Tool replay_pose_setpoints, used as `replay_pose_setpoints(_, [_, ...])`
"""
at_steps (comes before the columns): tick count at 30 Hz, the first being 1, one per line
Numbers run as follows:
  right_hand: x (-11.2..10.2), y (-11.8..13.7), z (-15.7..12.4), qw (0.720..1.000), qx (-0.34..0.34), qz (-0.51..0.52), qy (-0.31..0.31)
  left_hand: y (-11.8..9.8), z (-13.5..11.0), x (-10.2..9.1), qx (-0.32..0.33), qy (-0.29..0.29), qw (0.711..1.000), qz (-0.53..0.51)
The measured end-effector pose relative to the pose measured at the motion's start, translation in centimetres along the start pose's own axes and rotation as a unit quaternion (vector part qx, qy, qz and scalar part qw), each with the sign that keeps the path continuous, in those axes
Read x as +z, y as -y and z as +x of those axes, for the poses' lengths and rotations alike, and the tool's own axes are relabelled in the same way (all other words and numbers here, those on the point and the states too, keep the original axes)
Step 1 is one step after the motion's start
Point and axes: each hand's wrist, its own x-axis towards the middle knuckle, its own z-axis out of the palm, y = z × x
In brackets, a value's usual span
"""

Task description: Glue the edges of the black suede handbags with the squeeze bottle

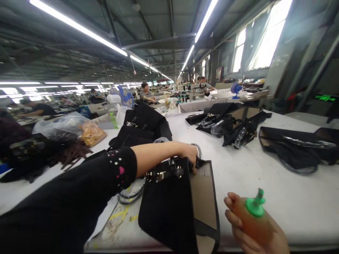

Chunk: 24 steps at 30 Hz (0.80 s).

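Note:
A black handbag with shiny metal fittings lies right in front of me, its beige-lined opening turned to the right. My left hand reaches across the bag and grips the edge near its opening, with the fingertips partly hidden. At the lower right, my right hand is wrapped round an orange-brown squeeze bottle with a green nozzle cap. The bottle is held upright beside the bag, apart from it. A plastic-wrapped handle loops out at the bag's left side.
More black bags are piled behind my left arm. Others lie at the back right, and another at the far right of the white table. Plastic bags and brown strips lie left. Co-workers sit farther back.

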Motion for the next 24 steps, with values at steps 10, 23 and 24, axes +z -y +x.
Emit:
replay_pose_setpoints(10, [-5.2, 5.1, 0.3, 0.943, -0.132, -0.188, -0.243, 0.3, 7.3, 7.6, 0.058, 0.011, 0.998, 0.027])
replay_pose_setpoints(23, [-4.3, 11.6, 3.2, 0.669, -0.23, -0.691, -0.145, 0.7, 10.0, 10.1, 0.167, 0.006, 0.986, 0.02])
replay_pose_setpoints(24, [-3.9, 11.7, 3.4, 0.656, -0.227, -0.709, -0.126, 0.5, 10.2, 10.4, 0.171, 0.008, 0.985, 0.021])
